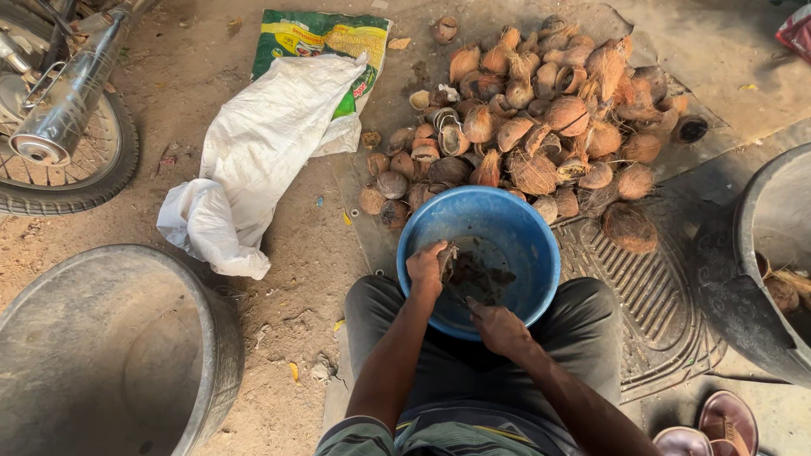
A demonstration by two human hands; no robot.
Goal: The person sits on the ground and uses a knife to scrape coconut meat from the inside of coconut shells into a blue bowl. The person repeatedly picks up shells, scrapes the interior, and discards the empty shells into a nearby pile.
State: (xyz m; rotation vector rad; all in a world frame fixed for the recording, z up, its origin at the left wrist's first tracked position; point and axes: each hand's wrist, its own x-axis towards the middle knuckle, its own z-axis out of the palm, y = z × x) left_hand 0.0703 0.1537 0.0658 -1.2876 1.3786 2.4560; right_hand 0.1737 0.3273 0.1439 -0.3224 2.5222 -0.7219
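Clearly, the risks here come from sharp work done very close to the fingers. At the far left stands a motorcycle wheel point(59, 160) with its exhaust pipe point(63, 101), and at the near left a big grey tub point(127, 355); both are well apart from the hands. Next lies a white sack point(262, 143) on the dirt floor, over a green and yellow bag point(321, 34).

In the middle, the person sits with a blue bucket point(515, 236) between the knees. The left hand point(427, 266) is curled tightly around a piece of coconut shell point(448, 257), holding it just over the near-left rim of the bucket. The right hand point(498, 325) is closed around a thin dark tool point(460, 297), maybe a knife, whose tip points toward the shell. The blade itself is too small to see well. I think the tool may slip off the hard, curved shell and run into the left fingers, because they sit directly in its line. Also the bucket is only pressed by the legs, so a strong push may tip it and spill the dark scraps inside.

Farther, the heap of coconut shells point(541, 118) lies loose on a ribbed rubber mat point(642, 287); it may roll. At the right stands a dark tub point(752, 279), and sandals point(710, 426) lie near.
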